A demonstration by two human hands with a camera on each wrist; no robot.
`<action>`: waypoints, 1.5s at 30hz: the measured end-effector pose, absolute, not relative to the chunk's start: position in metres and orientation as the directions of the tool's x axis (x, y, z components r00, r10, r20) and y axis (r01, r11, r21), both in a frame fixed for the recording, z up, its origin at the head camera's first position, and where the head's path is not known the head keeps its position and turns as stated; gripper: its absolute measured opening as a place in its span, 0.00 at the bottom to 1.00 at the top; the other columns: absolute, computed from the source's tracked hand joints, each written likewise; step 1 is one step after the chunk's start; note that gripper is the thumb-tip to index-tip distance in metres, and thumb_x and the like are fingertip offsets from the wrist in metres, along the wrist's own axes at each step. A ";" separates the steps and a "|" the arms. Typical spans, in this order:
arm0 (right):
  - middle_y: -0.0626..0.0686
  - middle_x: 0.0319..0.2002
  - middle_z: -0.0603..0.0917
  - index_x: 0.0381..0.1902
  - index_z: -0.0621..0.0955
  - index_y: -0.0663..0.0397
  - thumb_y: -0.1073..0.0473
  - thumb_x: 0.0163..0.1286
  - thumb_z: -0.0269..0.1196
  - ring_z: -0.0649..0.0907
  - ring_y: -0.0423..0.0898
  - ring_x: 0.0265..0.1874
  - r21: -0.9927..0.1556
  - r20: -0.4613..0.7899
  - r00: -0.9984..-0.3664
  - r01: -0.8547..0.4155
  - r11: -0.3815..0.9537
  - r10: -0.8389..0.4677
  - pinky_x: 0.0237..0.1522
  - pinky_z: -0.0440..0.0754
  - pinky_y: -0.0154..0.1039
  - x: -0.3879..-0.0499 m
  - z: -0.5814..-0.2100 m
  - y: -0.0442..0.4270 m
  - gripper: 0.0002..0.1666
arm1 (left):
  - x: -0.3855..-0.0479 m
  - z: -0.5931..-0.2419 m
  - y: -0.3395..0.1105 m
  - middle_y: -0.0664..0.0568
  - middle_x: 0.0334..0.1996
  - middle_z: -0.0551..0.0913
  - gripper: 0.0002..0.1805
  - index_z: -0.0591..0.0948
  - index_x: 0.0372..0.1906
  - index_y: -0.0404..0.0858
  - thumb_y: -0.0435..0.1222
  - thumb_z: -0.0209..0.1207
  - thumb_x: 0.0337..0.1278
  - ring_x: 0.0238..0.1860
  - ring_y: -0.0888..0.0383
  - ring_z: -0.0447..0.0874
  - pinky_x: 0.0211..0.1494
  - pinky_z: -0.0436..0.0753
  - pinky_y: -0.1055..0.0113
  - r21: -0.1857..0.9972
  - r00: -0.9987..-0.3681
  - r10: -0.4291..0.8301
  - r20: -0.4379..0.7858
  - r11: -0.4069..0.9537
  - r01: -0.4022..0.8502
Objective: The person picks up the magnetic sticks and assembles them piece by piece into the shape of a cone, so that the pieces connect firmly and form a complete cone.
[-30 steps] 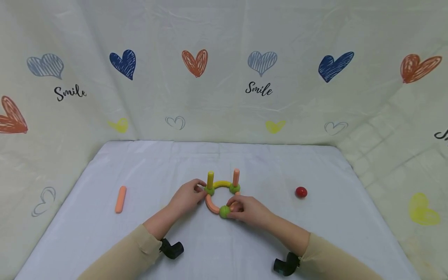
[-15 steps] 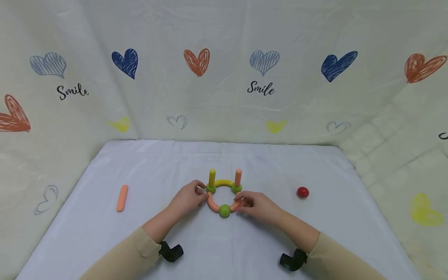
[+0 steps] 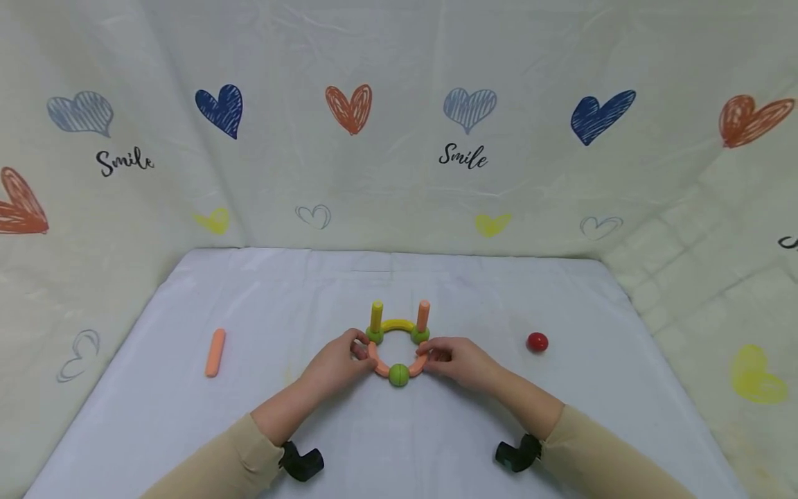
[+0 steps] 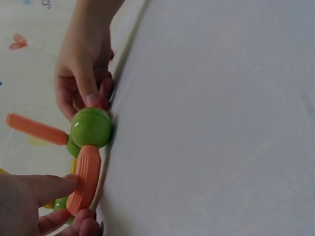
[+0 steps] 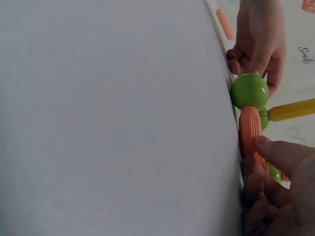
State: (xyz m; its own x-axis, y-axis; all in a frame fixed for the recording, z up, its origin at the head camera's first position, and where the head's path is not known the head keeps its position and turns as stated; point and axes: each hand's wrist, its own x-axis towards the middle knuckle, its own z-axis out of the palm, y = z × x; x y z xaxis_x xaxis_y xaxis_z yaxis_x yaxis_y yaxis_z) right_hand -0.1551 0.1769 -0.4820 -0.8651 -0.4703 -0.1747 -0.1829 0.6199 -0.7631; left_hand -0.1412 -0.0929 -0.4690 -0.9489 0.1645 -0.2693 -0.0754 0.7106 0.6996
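Observation:
A ring of toy pieces sits mid-table: a yellow curved rod [image 3: 397, 324] at the back, two orange curved rods at the sides, and green balls joining them. The front green ball [image 3: 399, 375] lies nearest the person. From the back balls rise a yellow rod [image 3: 377, 317] on the left and an orange rod [image 3: 423, 316] on the right. My left hand [image 3: 341, 360] pinches the left orange curved rod [image 4: 87, 172] between thumb and fingers. Opposite it, my right hand [image 3: 463, 362] holds the right orange curved rod [image 5: 250, 130], thumb on top and fingers beneath.
A loose orange straight rod [image 3: 215, 353] lies on the white-covered table [image 3: 299, 291] at the left. To the right is a red ball [image 3: 537, 342]. Behind the table hangs a cloth [image 3: 399, 208] printed with hearts. Black cameras [image 3: 302, 463] sit at both wrists.
My right hand has shifted from beside the front green ball rightward to the right orange curved rod. The left hand has slid slightly toward the person along the ring's left side.

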 end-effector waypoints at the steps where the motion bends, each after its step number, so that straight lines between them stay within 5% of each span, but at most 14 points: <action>1: 0.42 0.32 0.81 0.51 0.85 0.43 0.58 0.67 0.68 0.78 0.43 0.33 -0.765 -0.175 -0.865 -0.181 0.618 -0.470 0.36 0.78 0.35 -0.155 -0.482 0.176 0.14 | -0.142 -0.469 -0.093 0.58 0.32 0.80 0.19 0.76 0.52 0.44 0.45 0.67 0.59 0.32 0.59 0.76 0.37 0.75 0.63 0.699 -0.948 0.163 -0.272 0.711 -0.078; 28: 0.44 0.35 0.82 0.50 0.86 0.46 0.59 0.67 0.68 0.77 0.43 0.35 -0.796 -0.213 -0.866 -0.115 0.594 -0.453 0.37 0.77 0.34 -0.157 -0.482 0.177 0.13 | -0.144 -0.469 -0.100 0.57 0.38 0.81 0.20 0.78 0.54 0.46 0.46 0.66 0.59 0.38 0.58 0.78 0.43 0.78 0.59 0.727 -0.938 0.158 -0.308 0.675 -0.125; 45: 0.45 0.36 0.83 0.49 0.86 0.50 0.61 0.66 0.68 0.78 0.45 0.34 -0.829 -0.186 -0.868 -0.113 0.548 -0.461 0.36 0.77 0.33 -0.157 -0.484 0.178 0.13 | -0.145 -0.454 -0.174 0.51 0.49 0.80 0.23 0.76 0.60 0.43 0.46 0.63 0.65 0.43 0.56 0.80 0.40 0.79 0.62 0.739 -0.958 0.013 -0.287 0.640 -0.213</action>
